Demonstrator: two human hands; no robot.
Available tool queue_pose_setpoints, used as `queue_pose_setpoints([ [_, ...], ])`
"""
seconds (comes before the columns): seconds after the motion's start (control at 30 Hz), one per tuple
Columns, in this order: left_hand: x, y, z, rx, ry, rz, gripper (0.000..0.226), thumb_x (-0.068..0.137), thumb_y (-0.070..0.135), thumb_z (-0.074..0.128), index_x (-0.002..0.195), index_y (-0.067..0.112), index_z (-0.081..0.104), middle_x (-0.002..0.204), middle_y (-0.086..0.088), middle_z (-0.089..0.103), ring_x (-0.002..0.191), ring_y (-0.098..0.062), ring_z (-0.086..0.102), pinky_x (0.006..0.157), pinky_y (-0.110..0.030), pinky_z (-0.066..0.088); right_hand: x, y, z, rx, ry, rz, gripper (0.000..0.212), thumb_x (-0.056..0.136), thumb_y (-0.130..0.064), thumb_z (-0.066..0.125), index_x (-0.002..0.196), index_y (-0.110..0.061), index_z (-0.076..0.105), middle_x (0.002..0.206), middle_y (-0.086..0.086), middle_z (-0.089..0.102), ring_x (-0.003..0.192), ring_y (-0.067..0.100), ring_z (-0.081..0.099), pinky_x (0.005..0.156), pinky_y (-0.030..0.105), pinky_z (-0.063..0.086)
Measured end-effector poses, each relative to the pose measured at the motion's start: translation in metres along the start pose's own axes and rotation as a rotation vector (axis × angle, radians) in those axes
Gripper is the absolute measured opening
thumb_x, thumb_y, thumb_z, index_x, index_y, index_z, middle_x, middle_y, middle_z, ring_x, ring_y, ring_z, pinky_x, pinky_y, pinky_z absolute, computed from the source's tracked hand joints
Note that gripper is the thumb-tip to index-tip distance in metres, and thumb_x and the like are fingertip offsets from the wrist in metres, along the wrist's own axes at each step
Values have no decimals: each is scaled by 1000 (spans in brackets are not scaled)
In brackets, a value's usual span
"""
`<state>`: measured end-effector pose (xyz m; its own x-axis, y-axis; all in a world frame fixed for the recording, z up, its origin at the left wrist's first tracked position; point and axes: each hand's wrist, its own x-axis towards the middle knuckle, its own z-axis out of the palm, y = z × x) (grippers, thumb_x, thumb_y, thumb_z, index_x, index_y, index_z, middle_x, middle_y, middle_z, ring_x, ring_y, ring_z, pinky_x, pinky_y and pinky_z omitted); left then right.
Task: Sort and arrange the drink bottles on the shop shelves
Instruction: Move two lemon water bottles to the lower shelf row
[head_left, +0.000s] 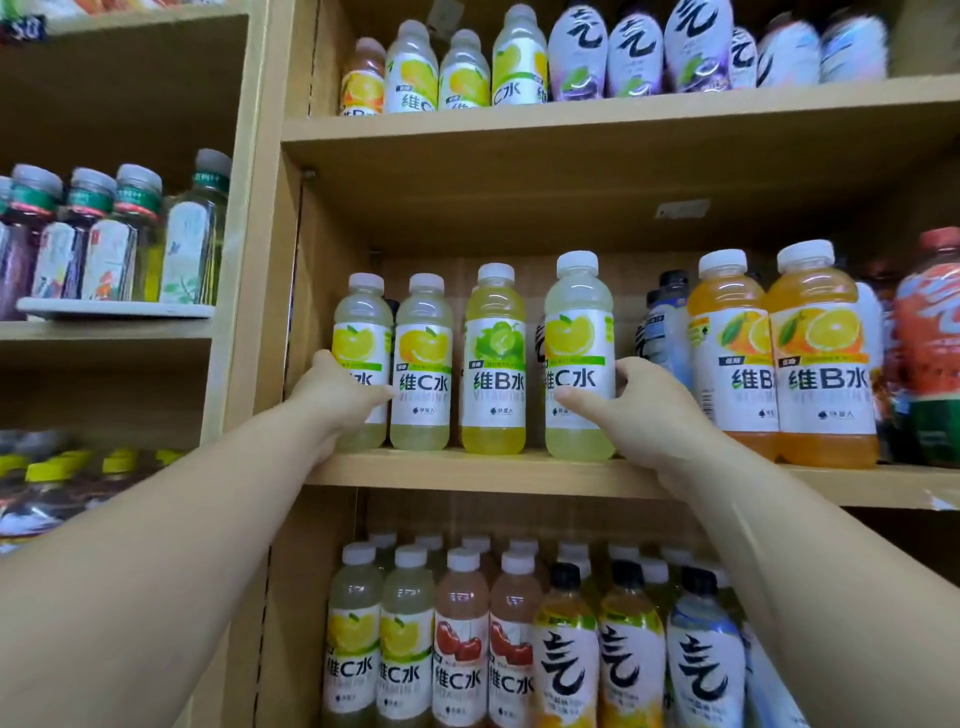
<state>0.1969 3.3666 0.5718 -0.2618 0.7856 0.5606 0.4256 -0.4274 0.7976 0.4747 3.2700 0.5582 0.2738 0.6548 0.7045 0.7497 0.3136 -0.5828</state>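
Note:
On the middle shelf (467, 470) stand four pale drink bottles with white caps. My left hand (337, 395) grips the leftmost lemon bottle (360, 322) low on its label. Beside it stand a second lemon bottle (422, 364) and a green lime bottle (494, 358), both untouched. My right hand (628, 400) grips another lemon bottle (579, 343) from its right side, thumb across the label. That bottle stands at the shelf's front edge, a little forward of the others.
Two orange bottles (821, 353) and a red bottle (930, 332) stand to the right, dark-capped bottles (667, 322) behind. The shelf above holds lemon and purple-label bottles (576, 57). The shelf below is packed with several rows (462, 639). The left unit holds tea bottles (109, 244).

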Motion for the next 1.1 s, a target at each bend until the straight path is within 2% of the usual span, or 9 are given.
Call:
queue_pose_setpoints([
  [0.13, 1, -4, 1, 61, 34, 47, 51, 87, 21, 78, 123, 15, 43, 107, -6, 60, 92, -27, 57, 76, -38, 44, -4, -2, -2, 9, -15, -5, 45, 88, -56, 70, 112, -21, 59, 103, -4, 66, 86, 11, 60, 62, 31, 42],
  [0.33, -20, -7, -10, 80, 200, 223, 62, 84, 27, 78, 137, 25, 45, 119, -6, 64, 107, -33, 62, 93, -47, 53, -17, -1, -9, 103, 17, -40, 40, 87, -53, 72, 113, -23, 63, 104, -7, 68, 89, 9, 63, 64, 28, 45],
  [0.47, -57, -7, -30, -116, 233, 351, 67, 87, 27, 76, 144, 37, 41, 126, 1, 61, 113, -21, 60, 98, -46, 52, -37, -5, -12, 198, 149, -137, 41, 82, -44, 80, 115, -26, 65, 101, -14, 71, 92, 2, 66, 81, 33, 57],
  [0.57, -102, -7, -51, -290, 166, 412, 54, 92, 20, 74, 137, 39, 49, 123, 13, 66, 112, -5, 63, 94, -29, 51, -68, -17, -13, 380, 201, -180, 35, 81, -37, 82, 112, -29, 67, 99, -12, 74, 89, 3, 70, 80, 37, 61],
  [0.63, -134, -13, -64, -375, 84, 415, 55, 92, 18, 73, 135, 46, 50, 121, 21, 69, 110, 3, 65, 92, -26, 51, -94, -23, -13, 485, 149, -216, 32, 82, -33, 82, 111, -29, 69, 100, -11, 76, 91, 5, 72, 80, 37, 62],
  [0.73, -171, -38, -78, -407, -9, 388, 67, 89, 22, 73, 144, 47, 44, 123, 26, 68, 111, 3, 66, 91, -28, 51, -135, -25, -9, 513, 47, -255, 41, 75, -30, 87, 113, -31, 69, 100, -15, 77, 91, 4, 72, 75, 25, 60],
  [0.9, -206, -99, -81, -317, -94, 255, 81, 75, 47, 81, 145, 52, 42, 132, 23, 64, 120, -3, 63, 105, -43, 48, -189, 2, 20, 596, -79, -232, 51, 61, -42, 83, 110, -33, 71, 100, -9, 78, 91, 10, 74, 73, 22, 59],
  [1.0, -223, -136, -72, -323, -115, 199, 77, 80, 38, 83, 146, 47, 43, 136, 19, 63, 125, -7, 61, 109, -44, 46, -214, 24, 46, 601, -94, -183, 57, 55, -47, 81, 110, -45, 68, 101, -8, 78, 88, 10, 74, 72, 24, 59],
  [1.1, -233, -173, -57, -281, -140, 164, 77, 84, 21, 82, 147, 41, 43, 134, 21, 64, 123, -2, 61, 106, -36, 47, -233, 49, 71, 587, -114, -120, 54, 55, -32, 87, 106, -42, 70, 98, -7, 78, 85, 12, 75, 68, 21, 58],
])
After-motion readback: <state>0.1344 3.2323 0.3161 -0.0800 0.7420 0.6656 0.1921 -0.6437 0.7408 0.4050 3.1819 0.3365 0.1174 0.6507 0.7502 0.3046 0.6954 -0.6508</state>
